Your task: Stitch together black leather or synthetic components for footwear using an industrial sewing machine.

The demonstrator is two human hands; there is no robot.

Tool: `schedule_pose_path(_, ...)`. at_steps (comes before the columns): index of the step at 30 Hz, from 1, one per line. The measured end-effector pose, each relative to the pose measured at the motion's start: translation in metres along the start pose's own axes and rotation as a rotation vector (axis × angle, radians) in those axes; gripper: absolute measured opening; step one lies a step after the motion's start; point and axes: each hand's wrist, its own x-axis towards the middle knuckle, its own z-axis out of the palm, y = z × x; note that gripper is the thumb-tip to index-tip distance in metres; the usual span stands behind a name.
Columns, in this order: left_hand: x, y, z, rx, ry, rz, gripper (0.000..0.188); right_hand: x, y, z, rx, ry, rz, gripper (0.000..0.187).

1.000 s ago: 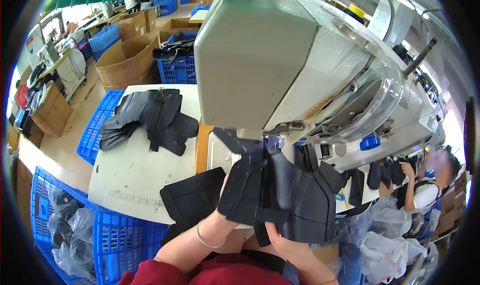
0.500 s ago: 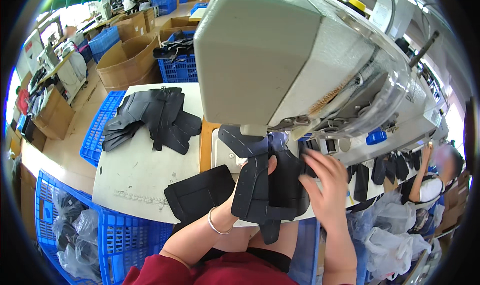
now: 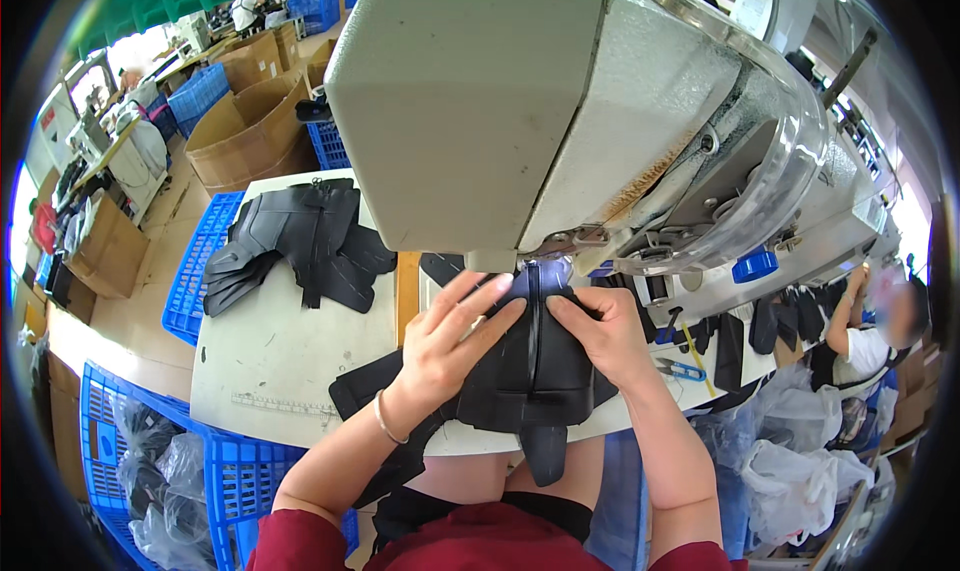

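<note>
A black fabric piece (image 3: pixel 530 381) with a raised centre seam lies on the white table (image 3: pixel 280 361) under the head of a large grey-white sewing machine (image 3: pixel 560 121). My left hand (image 3: pixel 450 341) presses flat on its left half, fingers spread toward the needle area. On the right half rests my right hand (image 3: pixel 600 336), fingertips against the seam. A narrow tab of the piece hangs over the table's near edge. The needle itself is hidden behind my fingers and the machine head.
A stack of black fabric pieces (image 3: pixel 300 246) lies at the table's far left. Blue plastic crates (image 3: pixel 130 451) with bagged goods stand on the left, cardboard boxes (image 3: pixel 250 131) behind. Blue-handled scissors (image 3: pixel 685 369) lie right of the machine. Another person (image 3: pixel 885 331) works at the far right.
The black piece has gone from held up and folded to lying flat under the machine head. Both my hands have moved forward and now press on it either side of the seam.
</note>
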Motion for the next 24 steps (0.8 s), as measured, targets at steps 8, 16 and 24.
schedule_pose_path(8, 0.002, -0.007, 0.01, -0.026, 0.082, 0.143, 0.026, 0.0, -0.002, 0.0, 0.037, -0.002, 0.079, 0.032)
schedule_pose_path(16, 0.0, -0.014, 0.016, 0.01, 0.153, 0.217, 0.027, 0.002, 0.0, -0.002, -0.036, -0.023, 0.044, 0.033)
schedule_pose_path(24, 0.003, -0.016, 0.012, 0.06, 0.135, 0.289, 0.026, 0.001, -0.007, 0.0, -0.12, -0.016, -0.006, 0.034)
